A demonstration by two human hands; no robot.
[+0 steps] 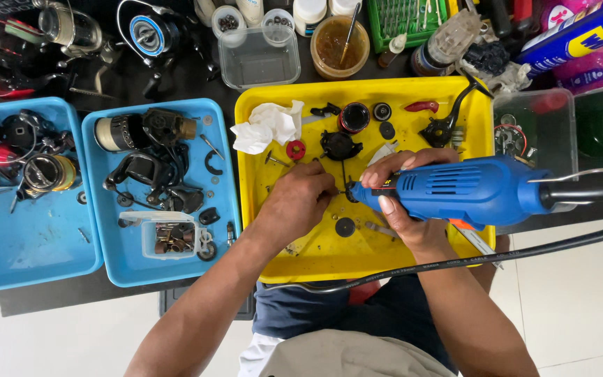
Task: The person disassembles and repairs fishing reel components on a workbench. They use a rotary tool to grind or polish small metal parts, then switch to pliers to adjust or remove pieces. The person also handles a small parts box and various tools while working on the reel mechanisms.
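Note:
My right hand (403,209) grips a blue rotary power tool (469,190) over the yellow tray (273,105), its nose pointing left. My left hand (300,199) pinches a small dark part right at the tool's tip, fingers closed on it; the part itself is mostly hidden. In the tray lie a crumpled white tissue (268,126), a red round knob (296,149), a black reel body piece (340,145), a black ring spool (354,117), a black handle arm (448,122), a red clip (421,106) and a black disc (345,227).
Two blue trays (169,269) (29,258) with fishing reel parts sit at left. Clear plastic boxes (259,59) (539,129), a jar of brown grease (340,43), a green bit set (403,21) and a blue spray can (581,31) stand behind. The tool's black cable (525,253) crosses my lap.

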